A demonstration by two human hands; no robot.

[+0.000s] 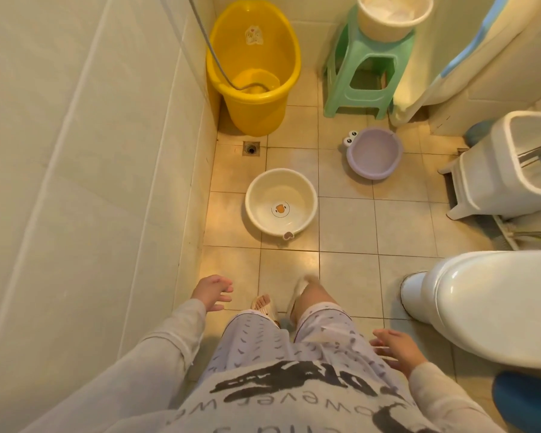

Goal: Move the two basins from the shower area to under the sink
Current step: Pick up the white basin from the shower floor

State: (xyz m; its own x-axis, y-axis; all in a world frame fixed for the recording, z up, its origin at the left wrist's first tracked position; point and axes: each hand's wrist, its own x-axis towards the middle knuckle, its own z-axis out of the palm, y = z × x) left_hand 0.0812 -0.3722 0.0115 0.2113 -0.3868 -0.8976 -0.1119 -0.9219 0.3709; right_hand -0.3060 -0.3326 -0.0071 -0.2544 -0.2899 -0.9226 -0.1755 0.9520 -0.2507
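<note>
A cream basin (281, 202) with a small duck print inside sits on the tiled floor ahead of me, near the left wall. A purple basin (374, 153) with frog eyes on its rim rests farther back to the right, below the green stool. Both basins are empty and upright. My left hand (213, 292) hangs open low at the left, well short of the cream basin. My right hand (394, 346) is open beside my right thigh, close to the toilet. Neither hand touches anything.
A tall yellow tub (253, 64) with a shower hose in it stands at the back left by a floor drain (251, 148). A green stool (369, 67) carries a cream bucket (388, 17). A white bin (512, 164) and the toilet (494, 304) line the right side.
</note>
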